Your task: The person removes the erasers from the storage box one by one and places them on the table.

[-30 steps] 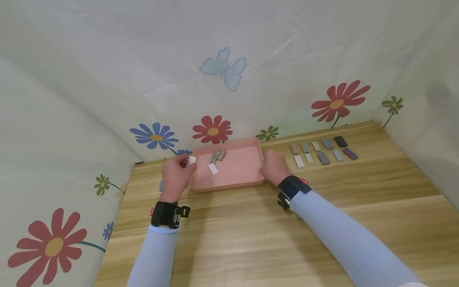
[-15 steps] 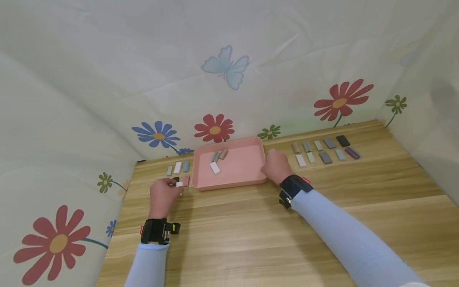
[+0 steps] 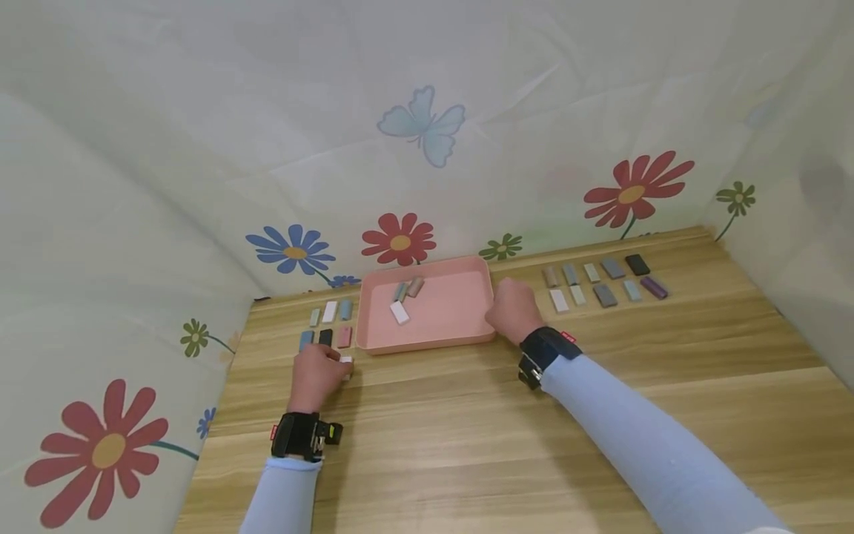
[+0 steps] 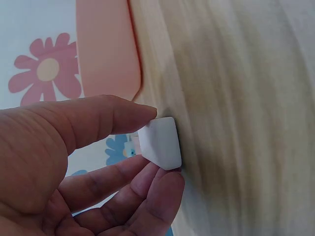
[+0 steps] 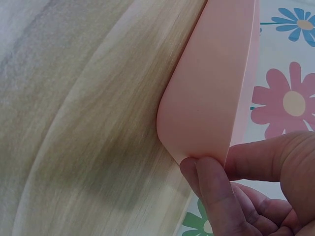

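Note:
My left hand (image 3: 316,377) pinches a small white block (image 4: 163,143) between thumb and fingers, its lower face right at the wooden table left of the tray. Just beyond that hand lie a blue block (image 3: 306,340), a black block (image 3: 325,337) and a pink block (image 3: 344,337). Behind them is a row with a green, a white and a blue piece. My right hand (image 3: 514,311) grips the right wall of the pink tray (image 5: 206,83), thumb on one side and fingers on the other. Inside the tray, a white block (image 3: 399,312) lies beside greenish and brownish pieces.
Two rows of small coloured blocks, among them a black block (image 3: 637,265) and a purple piece (image 3: 654,287), lie on the table (image 3: 454,430) to the right. A flower-printed cloth (image 3: 200,148) hangs behind and along the sides.
My left hand has carried the white block from the tray's left edge down to the table, in front of the black and pink blocks. The right hand stays on the tray.

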Demonstrator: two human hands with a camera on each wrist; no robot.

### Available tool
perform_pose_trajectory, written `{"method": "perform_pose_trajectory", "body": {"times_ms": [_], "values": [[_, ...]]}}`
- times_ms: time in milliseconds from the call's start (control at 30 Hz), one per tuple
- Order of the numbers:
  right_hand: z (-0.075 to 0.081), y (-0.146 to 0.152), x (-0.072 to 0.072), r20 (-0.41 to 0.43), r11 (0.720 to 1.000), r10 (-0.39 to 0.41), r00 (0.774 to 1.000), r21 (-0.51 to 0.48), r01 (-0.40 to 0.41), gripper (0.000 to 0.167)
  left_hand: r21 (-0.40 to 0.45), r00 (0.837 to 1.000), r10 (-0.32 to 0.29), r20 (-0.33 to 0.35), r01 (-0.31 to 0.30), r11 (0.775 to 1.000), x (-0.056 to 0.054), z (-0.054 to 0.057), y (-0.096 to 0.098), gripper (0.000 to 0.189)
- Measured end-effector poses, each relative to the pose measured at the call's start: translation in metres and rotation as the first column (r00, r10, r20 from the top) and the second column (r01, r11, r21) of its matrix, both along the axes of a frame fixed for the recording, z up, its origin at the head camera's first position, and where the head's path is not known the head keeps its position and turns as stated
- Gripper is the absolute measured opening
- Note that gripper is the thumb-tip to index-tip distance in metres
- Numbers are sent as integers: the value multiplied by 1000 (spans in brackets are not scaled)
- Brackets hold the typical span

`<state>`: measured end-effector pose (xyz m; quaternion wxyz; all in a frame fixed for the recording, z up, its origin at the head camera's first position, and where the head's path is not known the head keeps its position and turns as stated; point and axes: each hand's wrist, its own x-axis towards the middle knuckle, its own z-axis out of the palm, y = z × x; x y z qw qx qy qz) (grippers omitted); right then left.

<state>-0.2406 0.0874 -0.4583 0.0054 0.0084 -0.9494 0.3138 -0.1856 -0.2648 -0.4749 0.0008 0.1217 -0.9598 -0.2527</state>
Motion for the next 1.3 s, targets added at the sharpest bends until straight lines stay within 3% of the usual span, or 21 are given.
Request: {"method": "perform_pose_trajectory", "body": {"times_ms": [100, 367, 467, 600, 700, 833, 967, 1100, 1300], "values": [[0, 0, 1, 5, 1000, -1, 1000, -2, 1, 22, 11, 999, 14, 33, -15, 1000, 2, 0, 1, 23], [-3, 0, -1, 10, 1000, -14, 1000, -17, 14, 21, -3, 999, 5, 46, -4, 1000, 2, 1, 2, 21], [-3, 1, -2, 18, 1000, -12, 1000, -21, 12, 19, -45, 997, -5, 74, 8, 999, 1, 5, 1, 27], [-3, 0, -2, 25, 1000, -5, 1000, -18, 5, 16, -106, 997, -17, 71, 25, 994, 0, 20, -3, 33], [-2, 0, -2, 23, 1000, -3, 1000, -16, 3, 15, -111, 1000, -26, 18, 28, 993, -4, 38, -2, 38], [0, 1, -1, 15, 1000, -7, 1000, -9, 7, 15, -128, 999, -23, -38, 18, 992, -17, 61, 10, 47], [1, 1, -1, 15, 1000, -13, 1000, -19, 13, 15, -175, 998, -46, -52, 37, 984, -36, 74, 29, 53], [-1, 0, -1, 10, 1000, -11, 1000, -19, 11, 14, -157, 993, -78, -87, 64, 986, -53, 76, 53, 59], [-2, -1, -2, -2, 1000, -12, 1000, 22, 12, 10, -111, 978, -113, -173, 95, 989, -75, 70, 85, 60]]}}
